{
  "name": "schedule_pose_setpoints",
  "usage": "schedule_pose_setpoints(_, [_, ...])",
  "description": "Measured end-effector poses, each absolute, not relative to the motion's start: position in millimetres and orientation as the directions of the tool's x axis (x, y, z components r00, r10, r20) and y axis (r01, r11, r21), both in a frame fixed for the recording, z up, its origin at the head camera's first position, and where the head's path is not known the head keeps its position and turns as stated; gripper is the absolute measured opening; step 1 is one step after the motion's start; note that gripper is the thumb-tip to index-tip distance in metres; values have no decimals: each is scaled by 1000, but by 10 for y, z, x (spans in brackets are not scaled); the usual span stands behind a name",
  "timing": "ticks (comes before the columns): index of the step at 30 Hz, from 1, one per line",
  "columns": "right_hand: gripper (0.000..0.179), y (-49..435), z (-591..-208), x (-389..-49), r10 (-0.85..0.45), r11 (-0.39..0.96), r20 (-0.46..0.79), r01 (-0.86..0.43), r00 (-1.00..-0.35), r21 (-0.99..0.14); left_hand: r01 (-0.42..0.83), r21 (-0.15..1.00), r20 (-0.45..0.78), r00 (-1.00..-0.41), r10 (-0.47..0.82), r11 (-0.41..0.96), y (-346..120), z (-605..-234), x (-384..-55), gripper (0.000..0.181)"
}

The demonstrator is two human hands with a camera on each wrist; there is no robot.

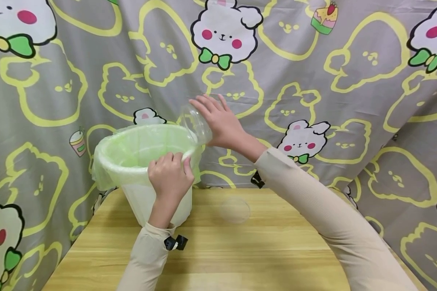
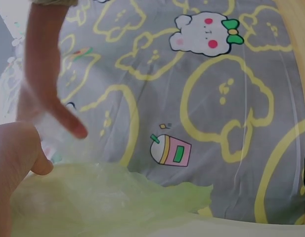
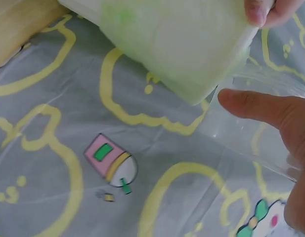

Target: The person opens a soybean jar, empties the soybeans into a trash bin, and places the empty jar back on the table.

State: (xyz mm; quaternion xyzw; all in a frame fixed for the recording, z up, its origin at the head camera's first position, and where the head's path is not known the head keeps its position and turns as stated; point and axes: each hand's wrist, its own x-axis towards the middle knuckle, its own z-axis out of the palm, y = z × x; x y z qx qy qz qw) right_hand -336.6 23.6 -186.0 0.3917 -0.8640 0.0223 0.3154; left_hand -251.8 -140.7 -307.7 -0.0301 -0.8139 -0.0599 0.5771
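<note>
A white bin [image 1: 156, 202] with a pale green plastic liner [image 1: 125, 149] folded over its rim stands on the table, tilted a little. My left hand [image 1: 170, 176] grips the near right part of the rim, its fingers curled over the liner. Up at the bin's right edge, my right hand [image 1: 220, 123] holds a clear plastic container [image 1: 196, 125] tipped on its side. In the right wrist view the thumb presses along the wall of that container [image 3: 241, 131]. A clear round lid [image 1: 234, 210] lies flat on the table, right of the bin.
The wooden table [image 1: 269, 254] has a rounded far edge. Behind it hangs a grey curtain [image 1: 295, 72] with bear and rabbit prints, close to the bin and my right hand. A black clip [image 1: 257, 180] shows at the table's far edge.
</note>
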Motion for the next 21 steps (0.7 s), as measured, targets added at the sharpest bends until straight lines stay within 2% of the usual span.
schedule_pose_setpoints(11, [135,976,-2247,-3457,-452,697,633,-692,-629,-190,120,63,945,-325,-20,991,-1395,-3065,-2510,27])
schedule_pose_setpoints(15, [135,1241,-2472,-3457,-374,667,615,-663,-694,-342,126,66,947,-321,-22,990,-1396,-3071,-2512,27])
schedule_pose_setpoints(21, [131,1566,-2811,-3449,-269,539,561,-605,-783,-586,125,65,949,-315,-22,990,-1404,-3078,-2536,27])
